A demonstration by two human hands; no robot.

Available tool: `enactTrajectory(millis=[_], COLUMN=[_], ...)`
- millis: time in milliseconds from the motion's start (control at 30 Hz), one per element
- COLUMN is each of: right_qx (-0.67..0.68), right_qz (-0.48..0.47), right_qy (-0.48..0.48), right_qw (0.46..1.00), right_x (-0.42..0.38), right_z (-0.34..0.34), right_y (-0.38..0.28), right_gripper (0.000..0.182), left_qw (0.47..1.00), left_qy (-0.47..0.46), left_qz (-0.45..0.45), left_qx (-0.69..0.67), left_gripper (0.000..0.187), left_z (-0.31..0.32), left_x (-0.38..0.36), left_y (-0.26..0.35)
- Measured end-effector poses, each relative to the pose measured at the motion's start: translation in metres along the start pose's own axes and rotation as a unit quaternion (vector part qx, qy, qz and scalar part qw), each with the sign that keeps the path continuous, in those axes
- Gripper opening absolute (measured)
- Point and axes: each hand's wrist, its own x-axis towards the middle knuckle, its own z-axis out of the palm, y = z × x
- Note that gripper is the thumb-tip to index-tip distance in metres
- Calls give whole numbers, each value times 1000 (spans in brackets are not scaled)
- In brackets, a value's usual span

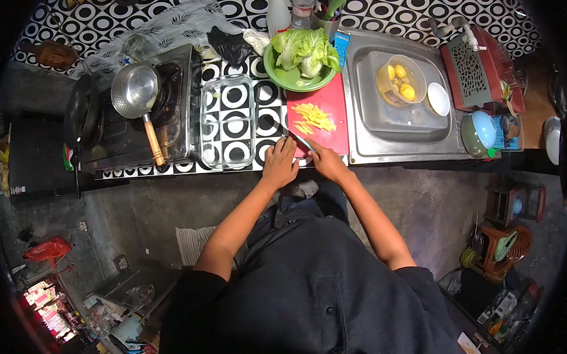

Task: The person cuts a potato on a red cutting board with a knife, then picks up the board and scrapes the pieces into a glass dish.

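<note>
My right hand [325, 160] is closed on the handle of a knife [303, 140], whose blade points up and left over the lower part of a red cutting board [333, 122]. My left hand [280, 160] rests at the board's lower left edge, on the patterned counter, fingers pointing forward; whether anything lies under it is hidden. Thin yellow strips [314, 117] lie in a pile on the board, beyond the knife. Behind them a green plate [301, 83] holds leafy greens [311, 53].
To the left are a glass dish [229, 161] and a stove with a wooden-handled pan [135, 90]. On the right, a sink [364, 150] holds a tub [386, 92] of peeled yellow pieces and a white bowl [438, 99]. Bottles [278, 16] stand behind the plate.
</note>
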Motion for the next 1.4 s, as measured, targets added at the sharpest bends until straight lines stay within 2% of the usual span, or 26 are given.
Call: enactTrajectory(millis=[233, 533, 767, 867, 967, 1000, 1133, 1367, 1400], right_qx=[-20, -14, -67, -98, -110, -106, -90, 26, 53], right_qz=[25, -2, -44, -48, -52, -56, -55, -97, -69], right_qy=[-27, -13, 11, 1, -24, -31, -58, -56, -63], right_qw=[999, 1000, 997, 994, 992, 992, 993, 993, 994], right_x=[3, 10, 8, 2, 4, 4, 7, 25, 27], right_z=[-9, 8, 15, -1, -14, -19, -40, -50, -53], right_y=[-19, -16, -5, -14, -7, -6, 1, 26, 28], right_gripper=[48, 52, 54, 51, 51, 51, 49, 38, 38], left_qw=[1000, 1000, 1000, 998, 998, 995, 996, 990, 990], left_qy=[-17, -12, -26, -57, -38, -65, -35, -23, -8], left_qz=[-8, -9, -14, -40, -48, -62, -83, -140, -143], left_qx=[1, 2, -5, 8, 28, 32, 6, -21, -12], left_gripper=[62, 56, 49, 53, 55, 60, 68, 74, 76], left_z=[-1, 2, -4, -2, 4, 3, 2, -1, 2], left_x=[0, 0, 2, 2, -1, -1, 0, 8, 8], left_y=[0, -1, 3, 5, 7, 9, 19, 41, 43])
